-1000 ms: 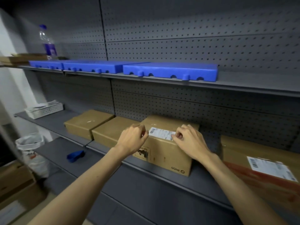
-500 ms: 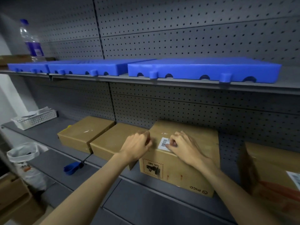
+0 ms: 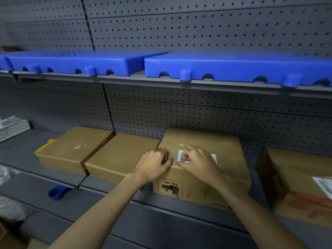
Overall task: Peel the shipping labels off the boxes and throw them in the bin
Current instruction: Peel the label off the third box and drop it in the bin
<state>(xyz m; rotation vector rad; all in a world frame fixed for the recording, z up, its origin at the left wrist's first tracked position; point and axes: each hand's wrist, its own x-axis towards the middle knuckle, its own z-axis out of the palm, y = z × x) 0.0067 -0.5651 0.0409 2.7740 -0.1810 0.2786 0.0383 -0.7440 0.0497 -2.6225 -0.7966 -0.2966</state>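
Right hand [image 3: 197,163] curled, pinching label [image 3: 182,156] on box [image 3: 228,159].

Right hand [image 3: 197,163] now covers more of label [image 3: 182,156]; cam moved closer.

White barcoded shipping label [image 3: 181,156] lies flat atop the tall brown cardboard box [image 3: 222,159] on the grey shelf [image 3: 115,209], mostly hidden.

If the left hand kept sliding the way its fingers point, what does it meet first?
Likely the right hand, working at the shipping label on the box. The left hand points right along the box's front edge; depth is uncertain.
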